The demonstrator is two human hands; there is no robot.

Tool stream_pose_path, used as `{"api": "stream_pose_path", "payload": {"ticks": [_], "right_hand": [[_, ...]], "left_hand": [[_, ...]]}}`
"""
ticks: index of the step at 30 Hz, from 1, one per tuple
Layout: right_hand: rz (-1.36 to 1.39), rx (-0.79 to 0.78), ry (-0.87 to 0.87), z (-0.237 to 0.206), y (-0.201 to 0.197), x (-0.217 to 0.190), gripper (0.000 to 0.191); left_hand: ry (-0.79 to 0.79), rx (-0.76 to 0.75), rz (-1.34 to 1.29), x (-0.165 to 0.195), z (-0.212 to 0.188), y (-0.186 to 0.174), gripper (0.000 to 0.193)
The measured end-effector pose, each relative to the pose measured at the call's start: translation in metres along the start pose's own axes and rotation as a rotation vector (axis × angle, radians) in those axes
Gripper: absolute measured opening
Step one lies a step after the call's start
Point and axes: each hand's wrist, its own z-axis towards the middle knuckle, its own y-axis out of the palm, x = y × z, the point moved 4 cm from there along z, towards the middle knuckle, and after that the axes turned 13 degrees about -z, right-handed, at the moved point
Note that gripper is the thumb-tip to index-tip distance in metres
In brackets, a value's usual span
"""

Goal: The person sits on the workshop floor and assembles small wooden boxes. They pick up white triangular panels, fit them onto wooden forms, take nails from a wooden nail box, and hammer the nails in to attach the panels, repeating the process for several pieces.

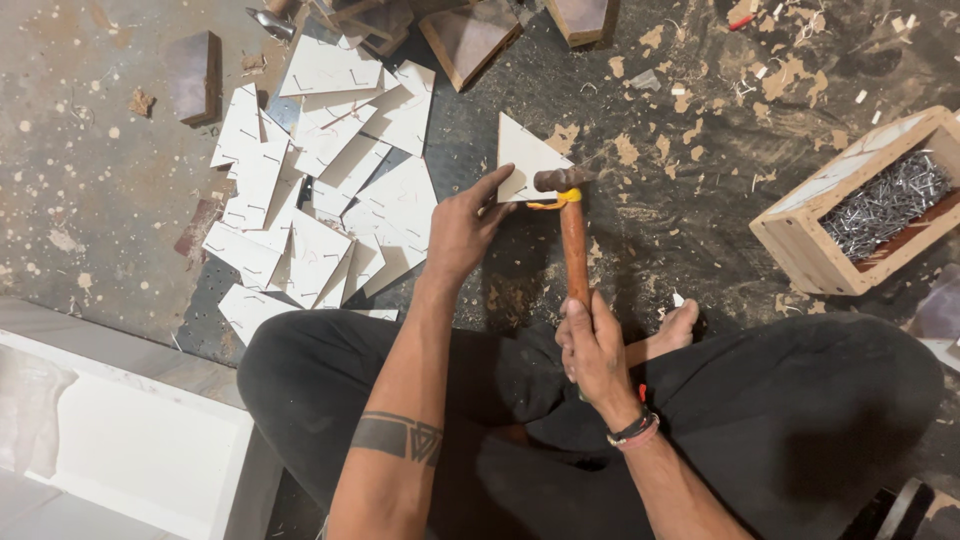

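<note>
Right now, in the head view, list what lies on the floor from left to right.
Dark wooden block → pile of white cut panel pieces → left hand → single white triangular piece → hammer in the right hand → wooden box of nails.

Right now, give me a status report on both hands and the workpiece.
Left hand steadies white triangular panel on floor. Right hand grips wooden-handled hammer, head at panel's edge. Nothing between; nail box off right.

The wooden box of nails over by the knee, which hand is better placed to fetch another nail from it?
Probably the left hand. The wooden box of nails lies on the right side, but the right hand grips the wooden-handled hammer, while the left only steadies the white triangular board piece.
</note>
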Motion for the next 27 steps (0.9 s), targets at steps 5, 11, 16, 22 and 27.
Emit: {"api": "stream_pose_path", "payload": {"ticks": [5, 11, 16, 22, 27], "right_hand": [[-0.018, -0.043, 0.082, -0.003, -0.011, -0.023, 0.033], [0.147, 0.204, -0.434, -0.037, -0.029, -0.067, 0.030], [-0.171, -0.041, 0.182, -0.006, -0.003, -0.013, 0.029], [0.118, -0.011, -0.015, 0.004, -0.023, 0.004, 0.033], [0.088, 0.005, 0.016, -0.002, -0.017, 0.001, 0.032]], "left_hand": [[0.040, 0.013, -0.007, -0.001, -0.002, -0.002, 0.051], [0.048, -0.013, -0.029, -0.008, -0.005, -0.002, 0.051], [0.207, 0.066, -0.060, -0.006, -0.007, -0.006, 0.046], [-0.021, -0.022, 0.048, -0.020, -0.007, -0.002, 0.048], [0.041, 0.099, -0.162, -0.022, -0.006, 0.002, 0.099]]}}
